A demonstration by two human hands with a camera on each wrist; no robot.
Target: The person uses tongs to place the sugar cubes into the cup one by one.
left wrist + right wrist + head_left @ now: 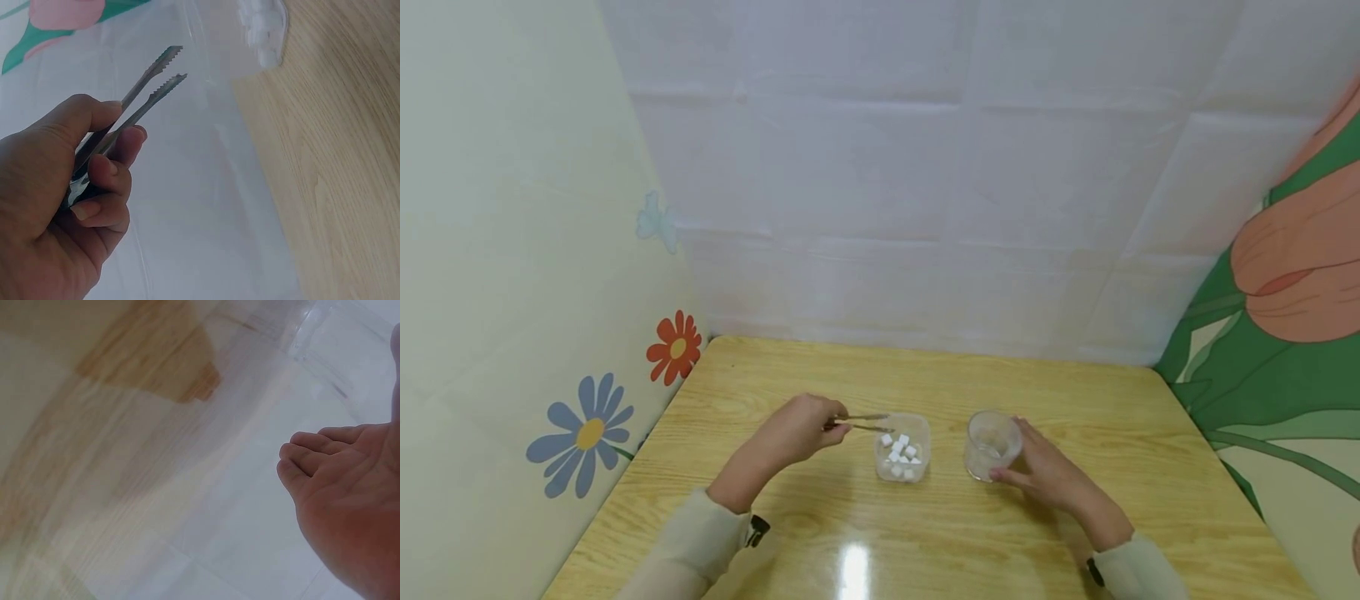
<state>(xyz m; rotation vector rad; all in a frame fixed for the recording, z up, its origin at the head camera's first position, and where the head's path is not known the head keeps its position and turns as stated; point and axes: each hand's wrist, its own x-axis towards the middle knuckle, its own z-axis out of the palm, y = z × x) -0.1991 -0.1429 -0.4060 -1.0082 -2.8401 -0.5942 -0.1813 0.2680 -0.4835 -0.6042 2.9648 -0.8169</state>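
Note:
My left hand [801, 427] [94, 181] grips metal tongs [867, 417] [164, 62] with serrated tips, which stand apart with nothing between them. In the head view the tips are over the left side of a clear square container [917, 427] that holds several white cubes [895, 456] [262, 28]. Right of it stands a clear glass [981, 457], upright, its inside showing no cubes. My right hand [1051, 473] [350, 487] holds the glass from the right, thumb at the front and fingers behind. In the right wrist view, finger contact is unclear.
The wooden table [857, 367] extends around both vessels, with a bright reflection near its front. A pale creased sheet [880, 167] hangs behind. Flower-patterned sheets stand at the left [497, 292] and right [1300, 375].

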